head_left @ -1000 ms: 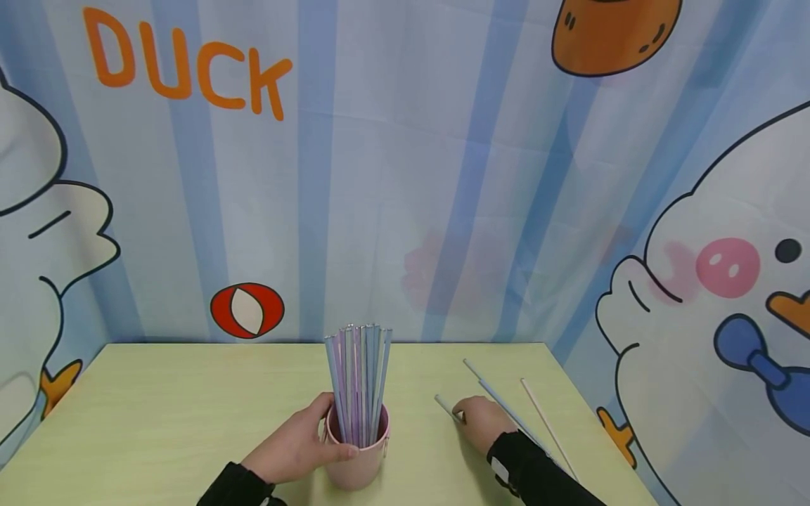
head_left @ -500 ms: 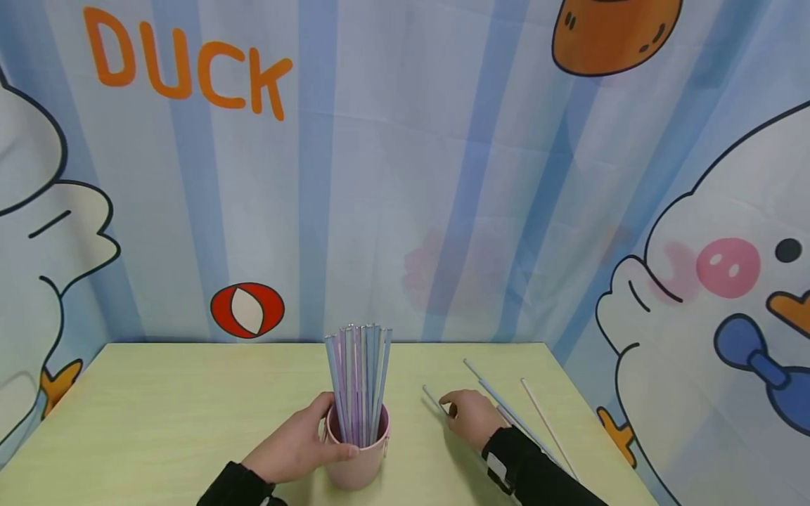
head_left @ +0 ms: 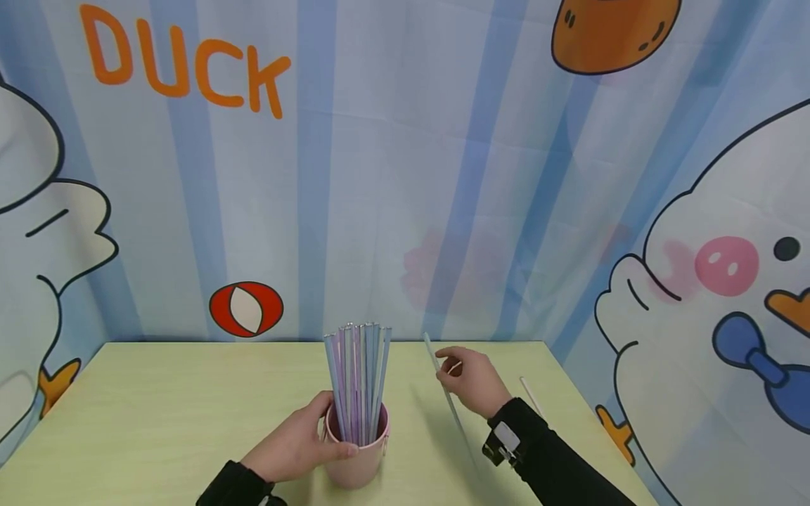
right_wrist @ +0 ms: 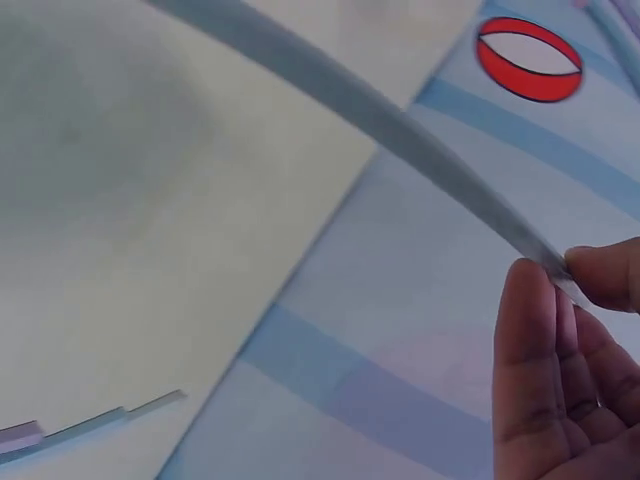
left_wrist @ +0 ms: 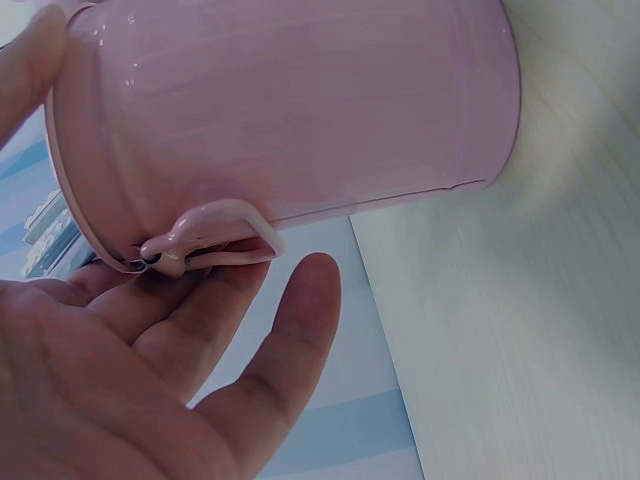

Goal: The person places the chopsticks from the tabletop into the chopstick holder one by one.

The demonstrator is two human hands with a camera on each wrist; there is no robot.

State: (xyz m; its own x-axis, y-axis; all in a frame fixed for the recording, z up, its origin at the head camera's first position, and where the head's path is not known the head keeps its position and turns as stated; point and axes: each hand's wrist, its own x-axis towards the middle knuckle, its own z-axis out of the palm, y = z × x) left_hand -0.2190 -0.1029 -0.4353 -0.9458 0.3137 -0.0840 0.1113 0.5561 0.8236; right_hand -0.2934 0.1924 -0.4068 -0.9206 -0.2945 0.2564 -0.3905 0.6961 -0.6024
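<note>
My left hand (head_left: 294, 441) holds a small pink metal bucket (head_left: 356, 469) near its rim, thumb on the near side. A wire-like handle loop (left_wrist: 225, 235) hangs at the bucket's side by the fingers in the left wrist view. Upright in the bucket stands a bundle of blue, lilac and silvery straws (head_left: 361, 383). To the right, my right hand (head_left: 474, 379) pinches a pale blue-grey straw (head_left: 454, 411) near its upper end, between thumb and fingertips. That straw slants down toward me, raised off the table; the right wrist view shows its long shaft (right_wrist: 370, 110).
A pale pink straw (head_left: 531, 395) lies on the light wooden table (head_left: 190, 407), partly behind the right sleeve. More loose straws (right_wrist: 75, 430) lie on the table in the right wrist view. A striped cartoon curtain (head_left: 380, 176) hangs behind the table's far edge.
The right hand has lifted the blue-grey straw from the table, moving up and away from me; its arm now covers most of the loose straws. The left hand and bucket have stayed put.
</note>
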